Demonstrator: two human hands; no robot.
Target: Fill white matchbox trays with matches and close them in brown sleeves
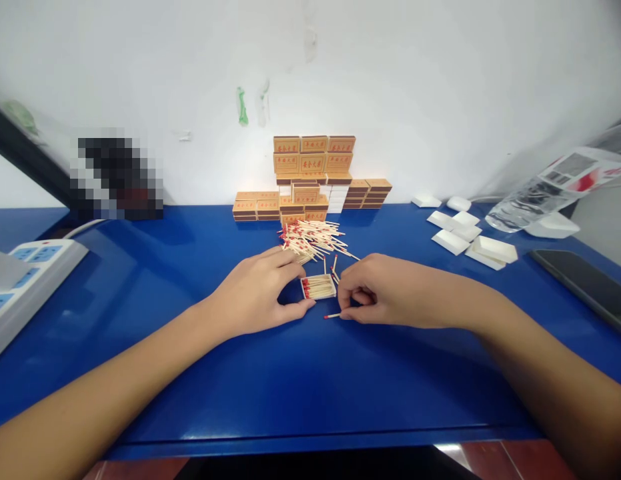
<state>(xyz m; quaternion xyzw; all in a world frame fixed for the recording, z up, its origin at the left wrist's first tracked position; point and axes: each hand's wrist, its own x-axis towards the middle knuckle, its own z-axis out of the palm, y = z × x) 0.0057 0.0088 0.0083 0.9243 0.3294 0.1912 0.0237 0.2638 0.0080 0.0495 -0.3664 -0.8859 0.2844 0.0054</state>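
Observation:
A small white matchbox tray with several red-tipped matches in it lies on the blue table. My left hand grips its left end between thumb and forefinger. Just to the right of the tray, my right hand pinches a single match, whose red head points left. Behind the tray is a heap of loose matches, with a few stray matches between it and my right hand.
Matchboxes are stacked against the wall. Empty white trays, a plastic bottle and a phone lie at the right. A power strip is at the left. The table ends at a front edge.

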